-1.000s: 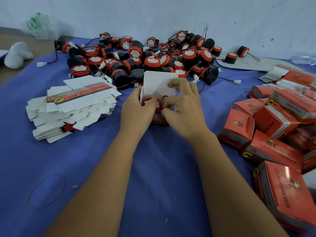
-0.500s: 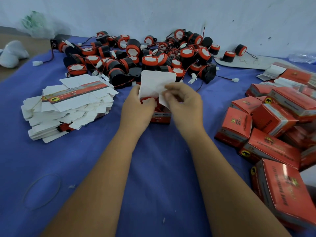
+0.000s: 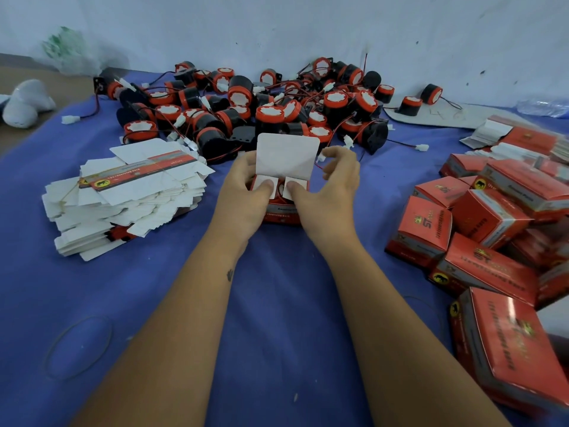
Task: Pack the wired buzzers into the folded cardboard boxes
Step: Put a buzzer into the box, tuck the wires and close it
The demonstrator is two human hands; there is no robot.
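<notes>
A red cardboard box (image 3: 281, 212) stands on the blue cloth at the centre, its white lid flap (image 3: 286, 155) upright. My left hand (image 3: 243, 192) grips the box's left side, with its thumb pressing the left inner flap down. The thumb of my right hand (image 3: 331, 192) presses the right inner flap, and its fingers curl beside the lid near a thin red wire. A buzzer shows red between the flaps, mostly hidden. Behind the box lies a heap of black-and-red wired buzzers (image 3: 268, 112).
A stack of flat unfolded boxes (image 3: 129, 192) lies to the left. Several closed red boxes (image 3: 492, 217) are piled at the right. A grey sheet (image 3: 446, 120) holding two buzzers is at the back right, and a rubber band (image 3: 77, 346) lies at the near left.
My right hand let go of the lid flap and dropped its thumb onto the right inner flap. Both side flaps now lie folded down over the buzzer.
</notes>
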